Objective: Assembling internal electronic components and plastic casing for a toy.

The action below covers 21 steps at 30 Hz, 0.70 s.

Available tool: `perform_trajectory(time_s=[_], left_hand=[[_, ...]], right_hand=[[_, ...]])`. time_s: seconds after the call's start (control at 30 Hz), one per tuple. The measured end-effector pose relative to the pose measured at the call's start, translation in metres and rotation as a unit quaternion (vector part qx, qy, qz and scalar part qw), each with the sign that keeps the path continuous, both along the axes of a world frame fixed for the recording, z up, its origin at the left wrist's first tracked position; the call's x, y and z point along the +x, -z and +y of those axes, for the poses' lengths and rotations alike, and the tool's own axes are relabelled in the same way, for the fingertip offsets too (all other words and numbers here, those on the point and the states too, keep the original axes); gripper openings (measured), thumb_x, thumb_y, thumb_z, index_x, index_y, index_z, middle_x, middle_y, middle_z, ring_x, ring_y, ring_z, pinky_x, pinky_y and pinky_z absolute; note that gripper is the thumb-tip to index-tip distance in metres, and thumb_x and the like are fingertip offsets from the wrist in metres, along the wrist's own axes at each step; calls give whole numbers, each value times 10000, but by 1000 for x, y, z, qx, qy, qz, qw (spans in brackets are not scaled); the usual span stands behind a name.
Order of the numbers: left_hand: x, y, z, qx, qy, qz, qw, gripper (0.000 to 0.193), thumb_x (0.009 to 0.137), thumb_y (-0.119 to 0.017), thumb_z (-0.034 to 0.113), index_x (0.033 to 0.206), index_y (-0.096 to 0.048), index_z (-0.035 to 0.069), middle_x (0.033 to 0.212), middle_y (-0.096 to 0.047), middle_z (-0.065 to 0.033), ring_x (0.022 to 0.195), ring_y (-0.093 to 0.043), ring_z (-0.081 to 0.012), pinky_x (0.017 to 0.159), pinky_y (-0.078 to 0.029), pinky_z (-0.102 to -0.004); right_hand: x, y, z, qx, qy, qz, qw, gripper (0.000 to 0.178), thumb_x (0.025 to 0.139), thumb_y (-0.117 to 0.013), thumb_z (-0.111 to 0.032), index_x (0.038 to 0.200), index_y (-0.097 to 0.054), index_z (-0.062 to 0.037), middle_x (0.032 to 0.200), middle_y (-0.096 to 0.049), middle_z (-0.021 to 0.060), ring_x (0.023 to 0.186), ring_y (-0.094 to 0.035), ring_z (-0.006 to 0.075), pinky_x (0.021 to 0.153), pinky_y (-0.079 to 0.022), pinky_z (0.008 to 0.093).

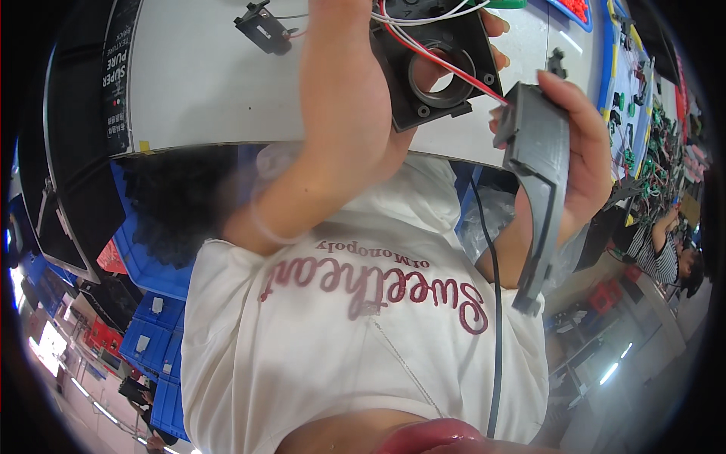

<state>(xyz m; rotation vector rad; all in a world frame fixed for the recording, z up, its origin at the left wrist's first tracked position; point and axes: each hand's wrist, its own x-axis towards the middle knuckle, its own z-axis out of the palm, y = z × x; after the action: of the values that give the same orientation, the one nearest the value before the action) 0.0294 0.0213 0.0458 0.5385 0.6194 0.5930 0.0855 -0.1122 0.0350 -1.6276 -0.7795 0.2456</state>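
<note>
My left hand [352,83] is wrapped around a black plastic housing [408,94] that has a round ring-shaped opening. Some of its fingertips show at the housing's right edge, and part of a finger is visible through the ring. In my right hand [588,144] is a long, curved grey plastic part [548,151], held upright just to the right of the housing. Red and white wires [446,62] run across the housing to the top of the grey part. Left of my left hand, a small black plastic piece [263,29] with thin wires lies on the white table.
The white table [219,83] ends close to my body. At the upper right are a blue tray [572,11] of red pieces and a green object [505,3]. A black cable [493,303] hangs before my shirt. Blue bins [155,333] stand lower left; another person [665,246] sits far right.
</note>
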Motion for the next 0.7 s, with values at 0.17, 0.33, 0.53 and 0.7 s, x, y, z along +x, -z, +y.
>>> perform_trajectory(time_s=[0.17, 0.33, 0.53, 0.7], left_hand=[[1, 1, -2, -26, 0, -39, 999, 619, 891, -411, 552, 1128, -422, -19, 1009, -565, -224, 790, -633, -259, 622, -570, -327], [1, 7, -5, -32, 14, -51, 998, 606, 887, -416, 537, 1136, -422, -15, 1011, -566, -222, 799, -630, -262, 632, -566, -332], [-3, 8, -5, -31, 26, -73, 997, 587, 882, -424, 514, 1147, -422, -10, 1015, -568, -220, 813, -625, -266, 648, -559, -339], [-6, 9, -3, -25, 43, -95, 994, 573, 878, -430, 495, 1157, -422, -5, 1018, -570, -217, 825, -622, -270, 661, -554, -344]], right_hand=[[-12, -7, -4, -49, 14, -96, 994, 211, 788, -681, -46, 971, -609, 32, 752, -662, 93, 632, -598, 91, 553, -461, 200], [-15, -1, 10, -153, 54, -352, 922, 185, 760, -722, -73, 880, -620, 26, 646, -633, 54, 452, -520, 67, 425, -406, 174], [-24, -6, 14, -181, 31, -360, 915, 135, 728, -698, -49, 812, -608, 5, 606, -596, 72, 467, -567, 198, 453, -444, 271], [-28, 2, 15, -220, 48, -380, 897, 129, 730, -694, -63, 779, -596, 6, 626, -594, 75, 442, -536, 190, 417, -408, 262]])
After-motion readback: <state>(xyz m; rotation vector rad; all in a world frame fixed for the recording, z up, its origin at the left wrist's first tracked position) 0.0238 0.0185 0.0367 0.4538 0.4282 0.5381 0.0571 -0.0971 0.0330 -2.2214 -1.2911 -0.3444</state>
